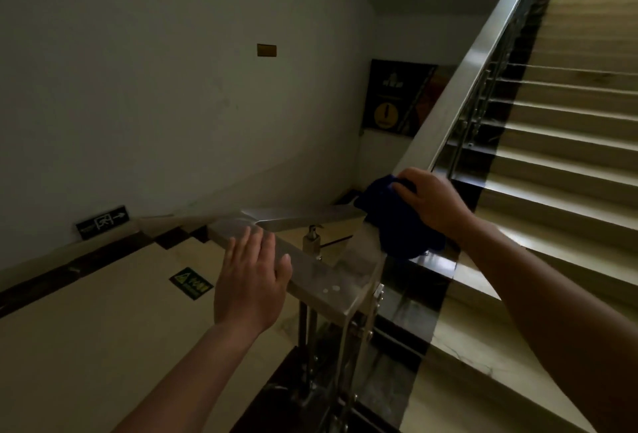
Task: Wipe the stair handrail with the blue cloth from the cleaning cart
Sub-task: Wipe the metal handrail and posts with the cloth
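The steel handrail [459, 87] climbs along the stairs to the upper right and bends into a flat section [321, 274] at the landing corner. My right hand [431, 201] presses the blue cloth [397, 222] onto the rail at the foot of the rising part. The cloth drapes over the rail and hides it there. My left hand [250, 280] rests flat, fingers apart, on the flat rail section and holds nothing. The cleaning cart is out of sight.
Tiled steps [566, 129] rise on the right, edged by a black border. Metal balusters [345, 363] stand under the rail corner. A white wall [155, 87] carries an exit sign [102, 221] and a dark poster [397, 98]. A green floor sticker [191, 283] lies on the landing.
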